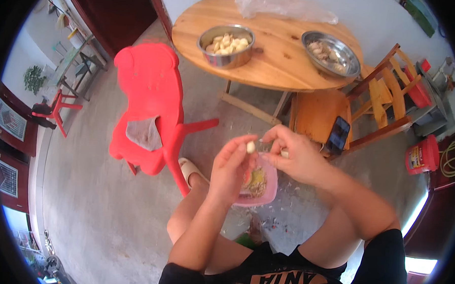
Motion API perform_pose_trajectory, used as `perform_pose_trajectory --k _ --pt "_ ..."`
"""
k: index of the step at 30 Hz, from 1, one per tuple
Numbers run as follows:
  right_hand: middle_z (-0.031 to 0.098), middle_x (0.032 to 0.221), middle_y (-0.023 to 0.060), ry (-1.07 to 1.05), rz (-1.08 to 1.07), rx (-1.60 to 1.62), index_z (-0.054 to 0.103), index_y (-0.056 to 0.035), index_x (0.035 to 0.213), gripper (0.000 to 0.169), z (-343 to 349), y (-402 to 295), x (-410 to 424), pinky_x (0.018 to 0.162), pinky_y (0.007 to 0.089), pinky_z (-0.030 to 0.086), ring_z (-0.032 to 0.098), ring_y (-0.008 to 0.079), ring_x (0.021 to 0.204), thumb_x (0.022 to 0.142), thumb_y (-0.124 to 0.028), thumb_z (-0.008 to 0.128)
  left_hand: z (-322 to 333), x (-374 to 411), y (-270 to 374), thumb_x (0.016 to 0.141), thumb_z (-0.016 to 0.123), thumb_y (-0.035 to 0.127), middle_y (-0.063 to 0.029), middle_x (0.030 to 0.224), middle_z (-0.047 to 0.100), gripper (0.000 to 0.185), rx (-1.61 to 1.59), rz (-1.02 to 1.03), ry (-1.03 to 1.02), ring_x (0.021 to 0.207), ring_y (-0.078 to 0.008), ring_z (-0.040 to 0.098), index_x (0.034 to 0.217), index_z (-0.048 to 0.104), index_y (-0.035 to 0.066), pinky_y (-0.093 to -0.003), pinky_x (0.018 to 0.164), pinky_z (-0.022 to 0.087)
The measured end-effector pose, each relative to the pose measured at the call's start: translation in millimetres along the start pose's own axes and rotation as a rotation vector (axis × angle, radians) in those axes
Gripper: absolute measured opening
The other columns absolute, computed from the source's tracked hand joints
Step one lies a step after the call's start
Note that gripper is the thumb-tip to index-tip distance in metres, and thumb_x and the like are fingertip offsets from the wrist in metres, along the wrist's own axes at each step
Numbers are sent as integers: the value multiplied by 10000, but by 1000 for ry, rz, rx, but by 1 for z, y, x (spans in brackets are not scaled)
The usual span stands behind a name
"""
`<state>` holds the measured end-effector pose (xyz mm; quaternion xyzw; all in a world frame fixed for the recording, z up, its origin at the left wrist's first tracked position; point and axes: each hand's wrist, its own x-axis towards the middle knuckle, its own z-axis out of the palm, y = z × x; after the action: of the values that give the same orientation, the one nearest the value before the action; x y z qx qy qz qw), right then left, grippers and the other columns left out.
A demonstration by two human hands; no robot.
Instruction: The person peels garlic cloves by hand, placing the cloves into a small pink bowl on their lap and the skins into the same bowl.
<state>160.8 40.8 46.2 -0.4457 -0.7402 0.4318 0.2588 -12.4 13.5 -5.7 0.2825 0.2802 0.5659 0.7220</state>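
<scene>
Between the fingers and thumb of my left hand (230, 165) is a pale peeled garlic clove (251, 147). My right hand (297, 154) is just to its right, fingers bent, with another pale clove (284, 153) held against the palm. Below both hands a pink plastic basin (273, 187) holds peelings and scraps. On the round wooden table, a deep steel bowl (231, 61) is heaped with peeled cloves, and a wider steel bowl (352, 65) at the right holds what look like unpeeled cloves.
A red plastic chair (150, 85) with a grey cloth (144, 132) stands at the left. Beyond the basin is the wooden table (277, 49) with a clear plastic bag (283, 7). A smartphone (338, 135) rests on a wooden chair (316, 111); a red bucket (421, 156) is farther right.
</scene>
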Motion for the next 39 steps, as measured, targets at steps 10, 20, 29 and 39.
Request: perform_pose_trajectory --k 10,20,29,39 --pt "619 682 62 29 -52 88 593 5 923 230 4 -12 24 573 292 455 582 127 636 810 -189 643 3 6 -7 954 463 194 -27 869 570 286 91 41 86 688 -81 512 1185 485 28 -208 628 431" --pt "610 699 62 457 -85 228 557 26 1003 304 -37 -47 181 474 257 405 497 108 524 874 -248 577 -7 4 3 934 474 121 -28 806 577 230 121 32 88 652 -73 508 1143 513 34 -192 601 398" --pt "552 823 77 18 491 920 509 -8 1059 537 10 -15 52 380 183 271 468 86 534 932 -512 377 -8 -2 6 895 532 84 -4 774 579 158 266 254 148 640 -52 493 1037 576 30 -199 601 393" --pt "557 731 96 -175 396 594 431 5 1169 712 16 13 34 397 229 333 484 102 545 897 -636 282 4 3 -2 759 667 51 -32 786 548 181 1027 523 44 762 -142 507 938 639 37 -258 705 418"
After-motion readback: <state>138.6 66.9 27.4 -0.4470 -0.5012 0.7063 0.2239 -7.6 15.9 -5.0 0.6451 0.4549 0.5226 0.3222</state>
